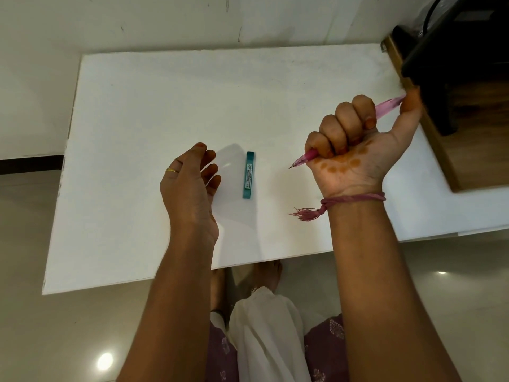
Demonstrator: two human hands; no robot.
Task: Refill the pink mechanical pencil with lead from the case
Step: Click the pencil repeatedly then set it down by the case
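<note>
1. A person stood over a white tabletop (137, 119), seen from a camera worn on the head and looking down at both bare forearms.
2. The right hand (355, 150) was raised above the right part of the tabletop, palm turned towards the camera, with all four fingers curled into a fist.
3. That fist was wrapped around a pink pencil (305, 158). The thin dark tip stuck out of the bottom of the fist, pointing down and to the left. The see-through pink back end rose out of the top of the fist towards the upper right, where the thumb pressed on its end.
4. Orange dots marked the right palm, and the fingertips were stained orange.
5. A pink thread bracelet (355, 199) with a frayed tassel was tied round the right wrist.
6. The left hand (190, 183) hovered over the middle of the tabletop, loosely open with the fingers gently bent, and gripped nothing. A gold ring (172, 170) sat on one finger.
7. A small teal lead case (249, 175) lay flat on the tabletop, its long side running away from the person. It sat just to the right of the left fingers, not touching them, and between the two hands.
8. A dark object (454, 64) stood on a wooden surface (479, 139) at the right edge of the view.
9. Below the tabletop, pale shiny floor (68, 326), bare feet and white and purple clothing were visible.
</note>
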